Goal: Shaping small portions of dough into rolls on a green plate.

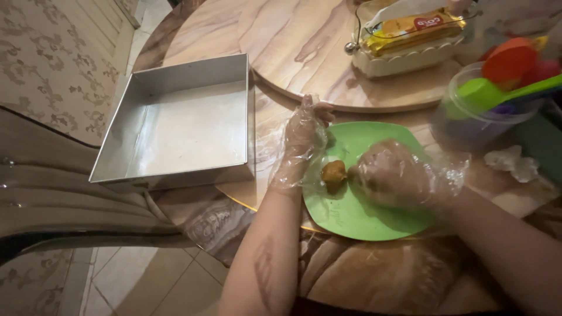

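A small brown ball of dough [334,173] lies on a green plate [351,219] at the table's near edge. Both my hands wear loose clear plastic gloves. My left hand [301,143] rests at the plate's left rim, fingers stretched out and apart, just beside the ball. From the right, my right hand [393,174] curls over the plate with its fingertips against the ball. Whether those fingers pinch the ball is hidden by the glove.
An empty square metal baking pan [175,120] sits left of the plate, overhanging the table's edge. Behind are a round wooden turntable [304,52] carrying a white tray with a yellow packet [413,29], and a clear tub of coloured plastic utensils [492,96]. Crumpled paper [515,164] lies right.
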